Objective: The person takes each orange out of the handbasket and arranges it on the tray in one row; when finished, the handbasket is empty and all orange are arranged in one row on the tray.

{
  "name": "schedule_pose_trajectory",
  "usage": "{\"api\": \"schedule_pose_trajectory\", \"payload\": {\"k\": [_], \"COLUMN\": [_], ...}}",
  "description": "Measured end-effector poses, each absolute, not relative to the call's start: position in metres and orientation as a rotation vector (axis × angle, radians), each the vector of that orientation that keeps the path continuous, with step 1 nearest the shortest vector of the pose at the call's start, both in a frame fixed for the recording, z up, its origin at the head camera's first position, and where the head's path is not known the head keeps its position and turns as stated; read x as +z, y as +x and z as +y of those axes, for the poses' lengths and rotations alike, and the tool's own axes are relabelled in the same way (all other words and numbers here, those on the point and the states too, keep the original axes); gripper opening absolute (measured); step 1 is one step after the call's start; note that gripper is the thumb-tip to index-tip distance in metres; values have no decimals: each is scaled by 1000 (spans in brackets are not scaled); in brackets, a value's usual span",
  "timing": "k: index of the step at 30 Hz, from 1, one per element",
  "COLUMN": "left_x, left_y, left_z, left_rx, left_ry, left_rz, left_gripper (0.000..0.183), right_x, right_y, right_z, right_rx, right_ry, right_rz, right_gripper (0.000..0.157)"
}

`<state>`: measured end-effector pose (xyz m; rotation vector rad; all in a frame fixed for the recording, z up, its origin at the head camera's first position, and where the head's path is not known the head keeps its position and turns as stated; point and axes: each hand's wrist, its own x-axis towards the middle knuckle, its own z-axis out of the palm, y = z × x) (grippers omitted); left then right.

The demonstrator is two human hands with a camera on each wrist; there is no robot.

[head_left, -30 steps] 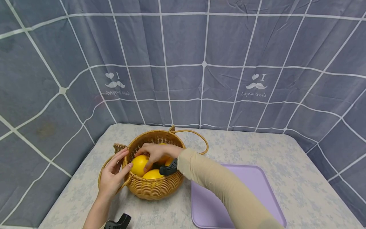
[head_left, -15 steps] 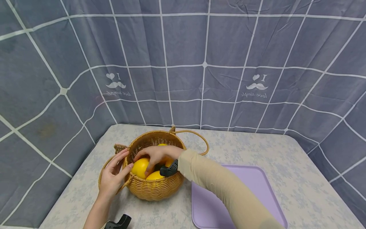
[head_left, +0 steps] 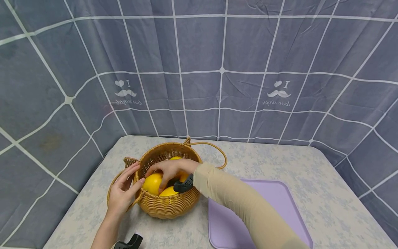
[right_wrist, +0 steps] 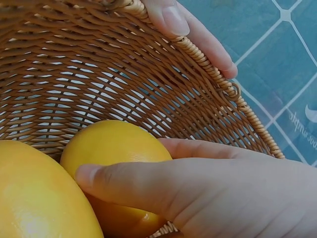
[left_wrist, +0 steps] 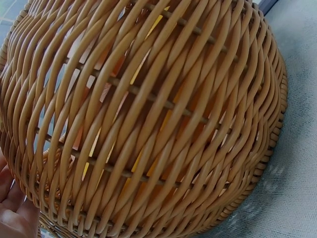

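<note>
A round wicker basket (head_left: 168, 206) with two looped handles stands on the table, and several smooth yellow fruits lie inside it. My right hand (head_left: 168, 170) reaches in over the rim. It grips one yellow fruit (right_wrist: 116, 148) at the basket's left side, thumb across the near face and fingers behind, partly hidden. A second yellow fruit (right_wrist: 42, 193) sits close beside it. My left hand (head_left: 122, 192) holds the basket's left rim, with the thumb over the inner edge and the fingers outside. The left wrist view is mostly filled by the woven wall (left_wrist: 148, 119), with yellow showing through the gaps.
A light purple tray (head_left: 224, 224) lies to the right of the basket, partly under my right sleeve (head_left: 242, 197). A grey-blue checked cloth (head_left: 202, 90) hangs behind and along both sides of the pale patterned table (head_left: 320, 193).
The gripped fruit and the right hand's fingers have shifted very slightly within the basket. The left hand keeps its hold on the rim, and the basket stays in place.
</note>
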<state>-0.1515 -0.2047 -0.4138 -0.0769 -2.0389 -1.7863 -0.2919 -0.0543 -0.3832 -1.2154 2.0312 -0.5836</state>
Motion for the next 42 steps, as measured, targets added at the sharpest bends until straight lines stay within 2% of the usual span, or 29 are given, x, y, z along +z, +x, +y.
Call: {"api": "schedule_pose_trajectory", "payload": {"k": [16,29,42], "left_x": [-412,-413,-414], "left_y": [-153,-151,-152], "left_z": [-207,-207,-204], "left_rx": [-1757,-1731,-1750], "left_ry": [-49,-35,19], "left_rz": [-2073,-2095,-2087], "left_gripper": [44,43,44], "right_x": [-378,-372,-363], "right_y": [-293,-292,-288], "right_z": [-52,-45,-22], "right_rx": [-589,-660,-711], "right_ry": [-1236,-1207,-1252], "right_rz": [2127,2171,2253], "right_gripper": [66,74,71]}}
